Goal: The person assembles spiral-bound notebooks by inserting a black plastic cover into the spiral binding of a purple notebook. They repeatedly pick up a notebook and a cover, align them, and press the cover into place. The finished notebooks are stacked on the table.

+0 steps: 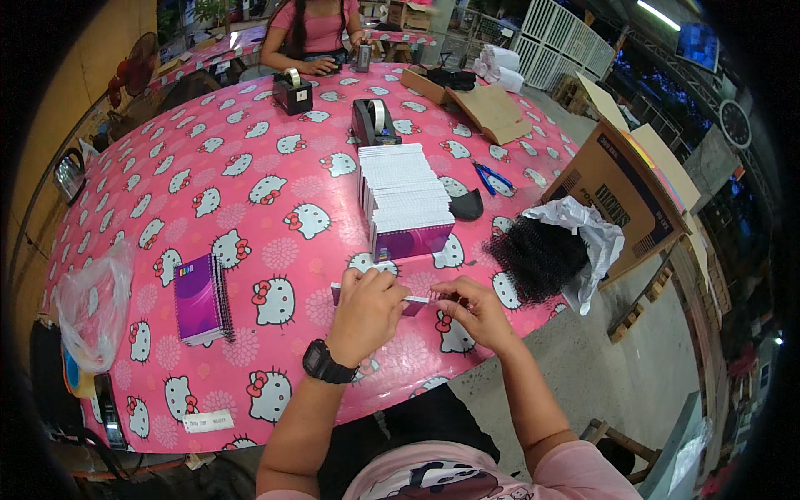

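A small purple notebook (413, 307) stands on edge on the table right in front of me. My left hand (365, 310) is closed over its top and left part, with a black watch on the wrist. At the notebook's right end, my right hand (472, 308) has thumb and finger brought together; anything thin between them is too small to make out. Just beyond sits a long row of similar white-paged pads (404, 187) with a purple cover facing me. To the left lie spiral-bound purple notebooks (200, 300) with black coils along the right side.
Black coils (537, 258) lie heaped by white wrapping (596, 242) at right, near a big cardboard box (621, 196). Blue-handled pliers (493, 178), a black pouch (467, 205) and tape dispensers (375, 123) stand farther back. A plastic bag (96, 308) lies left. Another person (315, 33) sits opposite.
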A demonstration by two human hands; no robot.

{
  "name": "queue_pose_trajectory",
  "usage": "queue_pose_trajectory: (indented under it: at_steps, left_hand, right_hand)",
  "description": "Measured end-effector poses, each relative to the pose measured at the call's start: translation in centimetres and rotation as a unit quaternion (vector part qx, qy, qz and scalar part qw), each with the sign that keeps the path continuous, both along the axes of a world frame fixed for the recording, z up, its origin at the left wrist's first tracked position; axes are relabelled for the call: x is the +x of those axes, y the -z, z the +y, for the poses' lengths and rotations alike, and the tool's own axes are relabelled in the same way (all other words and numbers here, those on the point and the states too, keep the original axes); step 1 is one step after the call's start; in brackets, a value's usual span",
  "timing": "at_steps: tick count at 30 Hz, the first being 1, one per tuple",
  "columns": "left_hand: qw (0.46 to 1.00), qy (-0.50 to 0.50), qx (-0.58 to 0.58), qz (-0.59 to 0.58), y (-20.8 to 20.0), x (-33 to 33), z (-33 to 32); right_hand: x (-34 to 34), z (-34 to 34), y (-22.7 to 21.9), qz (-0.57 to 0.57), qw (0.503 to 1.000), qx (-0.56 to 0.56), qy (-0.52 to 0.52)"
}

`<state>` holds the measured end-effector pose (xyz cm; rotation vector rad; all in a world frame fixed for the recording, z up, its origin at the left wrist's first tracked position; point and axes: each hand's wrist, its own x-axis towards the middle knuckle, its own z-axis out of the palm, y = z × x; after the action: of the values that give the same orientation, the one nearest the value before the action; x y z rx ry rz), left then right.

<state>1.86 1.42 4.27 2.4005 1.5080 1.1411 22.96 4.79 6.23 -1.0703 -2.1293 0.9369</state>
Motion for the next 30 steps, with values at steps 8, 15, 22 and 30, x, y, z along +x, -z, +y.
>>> queue_pose_trajectory:
  at_steps: [8,15,22,30]
  left_hand:
    - [1.0,0.008,0.007,0.004,-0.3,0.0,0.1]
    - [1.0,-0.005,0.023,0.0,-0.2,0.4,0.2]
    - [0.999,0.039,0.016,-0.013,0.5,1.1,-0.1]
    - [0.997,0.07,0.003,-0.039,-1.0,1.1,0.0]
  right_hand:
    - [0.4,0.8,1.1,0.052,0.998,-0.007,-0.045]
    - [-0.2,0.4,-0.5,0.021,0.997,-0.043,-0.059]
    - [0.2,3.4,-1.4,0.011,0.983,-0.156,-0.095]
    - [2.8,22.4,5.5,-0.254,0.909,0.208,0.257]
